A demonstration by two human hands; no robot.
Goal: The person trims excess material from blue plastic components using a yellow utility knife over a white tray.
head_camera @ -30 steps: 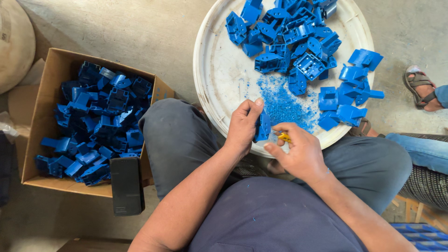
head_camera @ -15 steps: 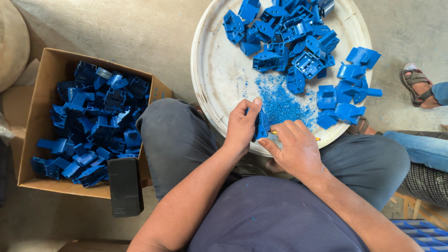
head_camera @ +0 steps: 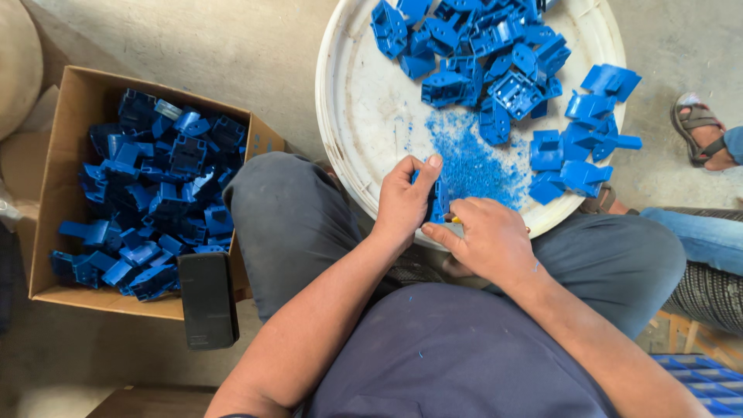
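Observation:
My left hand (head_camera: pixel 404 198) grips a blue plastic part (head_camera: pixel 439 203) over the near rim of a big round white tray (head_camera: pixel 364 101). My right hand (head_camera: pixel 486 238) is closed around a small tool with a yellow handle (head_camera: pixel 457 220), its tip against the part. Just beyond the hands lies a heap of fine blue shavings (head_camera: pixel 468 159). Several blue plastic parts (head_camera: pixel 495 62) are piled on the far and right side of the tray. Most of the held part is hidden by my fingers.
A cardboard box (head_camera: pixel 58 193) on the left is full of blue plastic parts. A black phone (head_camera: pixel 207 300) lies on its near corner. Another person's sandalled foot (head_camera: pixel 703 131) and jeans-clad leg (head_camera: pixel 696 232) are at the right. A blue crate (head_camera: pixel 700 371) shows at bottom right.
My right hand has closed further over the tool, hiding most of its yellow handle. The view has shifted slightly; the left hand keeps its hold on the part.

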